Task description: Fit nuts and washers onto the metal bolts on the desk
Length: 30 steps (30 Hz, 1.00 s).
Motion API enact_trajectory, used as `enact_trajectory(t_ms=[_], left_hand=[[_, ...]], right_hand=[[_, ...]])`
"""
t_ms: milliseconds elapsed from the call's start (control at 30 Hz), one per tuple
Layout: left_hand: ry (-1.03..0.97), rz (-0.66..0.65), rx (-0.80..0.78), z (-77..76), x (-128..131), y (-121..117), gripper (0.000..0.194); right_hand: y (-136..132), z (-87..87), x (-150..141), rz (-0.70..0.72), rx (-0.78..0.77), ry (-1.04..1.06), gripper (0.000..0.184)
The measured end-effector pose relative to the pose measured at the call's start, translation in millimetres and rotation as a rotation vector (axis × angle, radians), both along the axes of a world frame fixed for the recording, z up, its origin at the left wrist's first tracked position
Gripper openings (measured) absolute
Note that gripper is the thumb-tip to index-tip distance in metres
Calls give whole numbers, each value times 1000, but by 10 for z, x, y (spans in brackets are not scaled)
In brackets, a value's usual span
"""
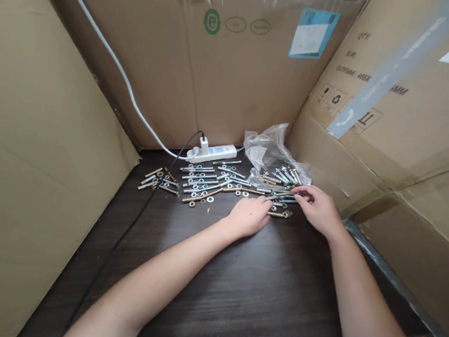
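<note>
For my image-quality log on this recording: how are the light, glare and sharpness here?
Head view: muted, fairly even light; pale sheen on the dark tabletop, bright glints on the clear plastic bag.
Head view: strong wide-angle perspective, the cardboard walls leaning outward.
Head view: bolts distinguishable but soft, threads unreadable; no obvious motion blur on either hand.

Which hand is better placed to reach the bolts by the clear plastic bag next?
Probably the right hand: its fingertips are just below the bolts by the clear plastic bag. The left hand lies farther off, to their left.
</note>
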<state>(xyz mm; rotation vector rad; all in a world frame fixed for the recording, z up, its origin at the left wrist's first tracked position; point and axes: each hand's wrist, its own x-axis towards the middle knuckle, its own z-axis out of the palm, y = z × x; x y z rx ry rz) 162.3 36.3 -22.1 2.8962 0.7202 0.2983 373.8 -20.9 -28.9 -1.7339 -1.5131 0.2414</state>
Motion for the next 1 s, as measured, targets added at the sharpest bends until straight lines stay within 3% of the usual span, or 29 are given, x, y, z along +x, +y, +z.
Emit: enact_trajectory(t_ms=[133,267,467,600,700,1000], left_hand=[[-78,27,-50,-15,-156,1,11],[-342,165,-272,-24,-542,28,9],[-753,413,-532,-17,-1090,50,8],[-933,470,-671,-8,-1254,78,9],[-925,482,-665,-27,-1284,97,9],[-747,519,-458,-56,-1295,57,10]], right_hand=[[-5,18,-89,-4,60,58,25],[16,55,-303,4,48,173,28],[290,54,-903,215,99,148,22],[344,-29,-1276,256,85,212,19],[251,-85,-1366,265,60,258,18],[202,-104,-1221,223,18,205,18]])
